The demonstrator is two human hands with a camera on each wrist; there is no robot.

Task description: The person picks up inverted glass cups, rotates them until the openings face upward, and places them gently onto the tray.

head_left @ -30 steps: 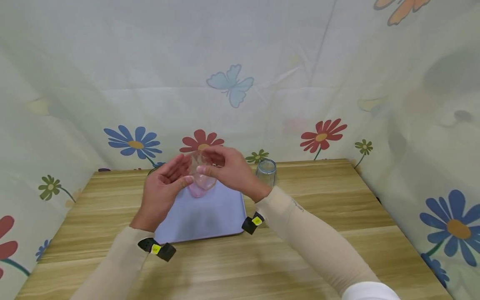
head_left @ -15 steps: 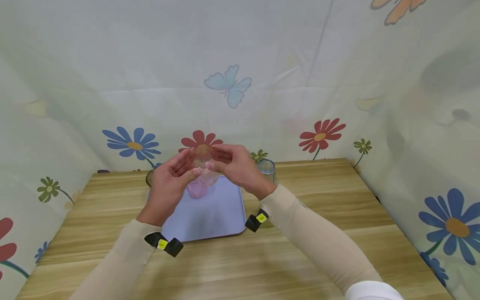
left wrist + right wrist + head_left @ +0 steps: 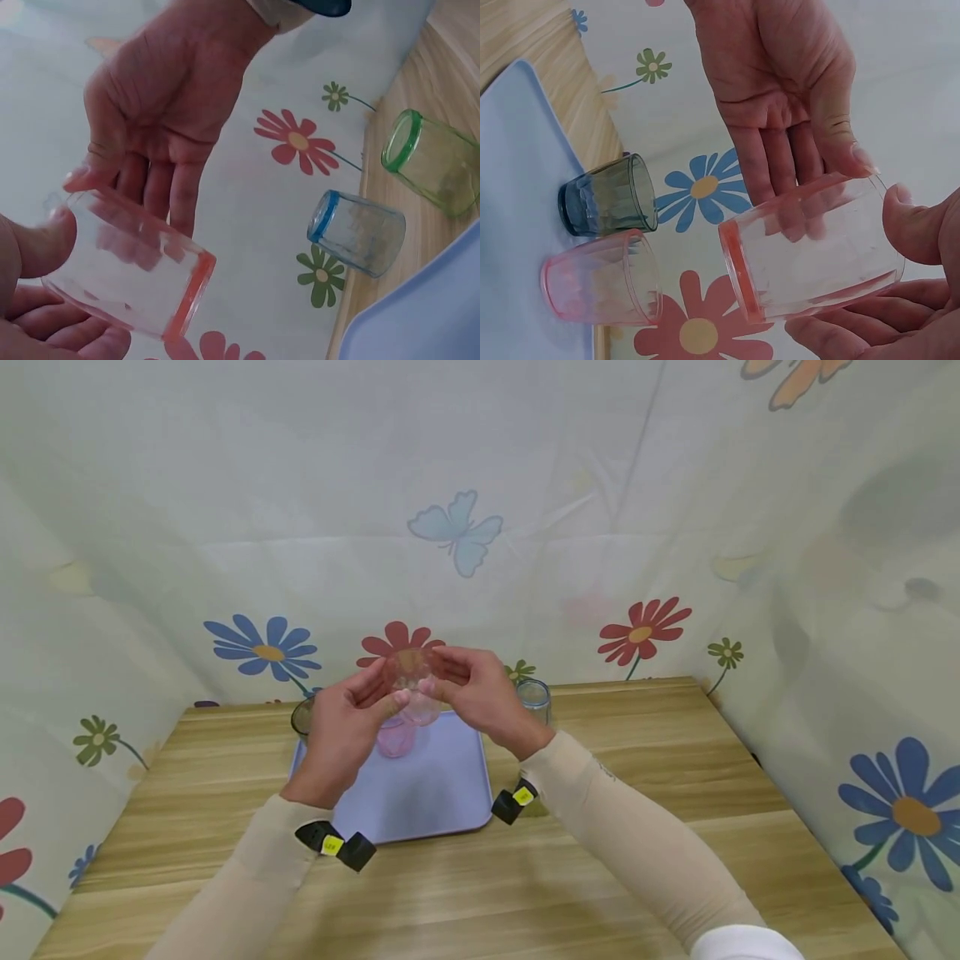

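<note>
Both hands hold a clear drinking glass (image 3: 408, 670) with an orange-red band at one end, raised above the tray. My left hand (image 3: 341, 722) grips it on one side, and my right hand (image 3: 480, 697) pinches it on the other. In the left wrist view the two thumbs press the end of the glass (image 3: 135, 262) opposite its coloured band. From the right wrist view, fingers show through its wall, with the right hand (image 3: 915, 262) at the right edge. Below it a pink glass (image 3: 395, 740) stands on the lavender tray (image 3: 420, 802).
A dark teal glass (image 3: 607, 196) stands near the tray's back left corner. To the right of the tray are a blue-rimmed glass (image 3: 534, 695) and a green glass (image 3: 442, 161), the latter mostly hidden by the right arm in the head view. A floral curtain (image 3: 465, 443) encloses the wooden table.
The left hand has moved right and slightly up, closer to the right hand. The held glass has risen slightly and turned between the hands. The glasses on the table have stayed put.
</note>
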